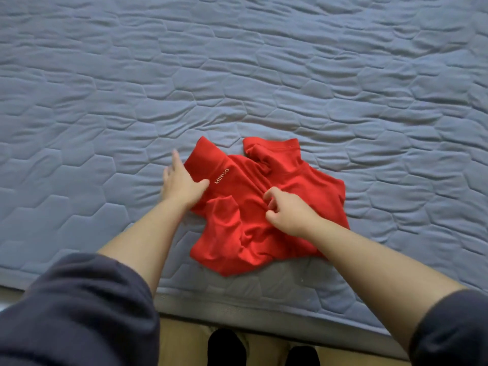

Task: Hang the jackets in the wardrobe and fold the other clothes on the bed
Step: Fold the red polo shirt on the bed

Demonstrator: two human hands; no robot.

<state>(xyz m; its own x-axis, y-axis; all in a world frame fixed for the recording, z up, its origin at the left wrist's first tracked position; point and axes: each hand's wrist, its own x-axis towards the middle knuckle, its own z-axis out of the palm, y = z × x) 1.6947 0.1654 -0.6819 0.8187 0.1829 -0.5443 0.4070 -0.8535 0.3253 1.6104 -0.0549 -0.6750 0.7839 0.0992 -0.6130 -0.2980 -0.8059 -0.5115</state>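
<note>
1. My right grip (287,210) is pinching. The fingers are curled in and, with the thumb, gather a raised ridge of cloth near the middle of the red garment (303,178).
2. My left grip (182,183) is spread, with the fingers straight and apart. Its thumb (202,184) lies on the red cloth just beside the pale MINISO lettering (221,176). The fingers (175,157) reach past the garment's left edge, over the bed cover. They are blurred, so I cannot tell whether they touch the cover.
3. The red garment lies crumpled on the bed, near the edge closest to me, between my two forearms. Creases run out from my right pinch, and the flap bearing the lettering points toward the far left.
4. A short sleeve (224,215) with a stitched cuff lies on the garment's near-left part, just beside my left wrist. At the far side, a stitched band (277,147) edges a bunched opening.
5. My right forearm (369,260) crosses the garment's near-right corner and hides that part.
6. The bed (264,75) wears a grey-blue quilted cover with a hexagon pattern, wrinkled across its far half.
7. My dark sleeves are pushed up above the forearms: the left sleeve (79,313) at the lower left, the right sleeve (454,328) at the lower right.
8. Below the bed's near edge shows a strip of light floor (179,344). Two dark feet (224,347) stand on it, and I cannot tell whether they are in socks or shoes.
</note>
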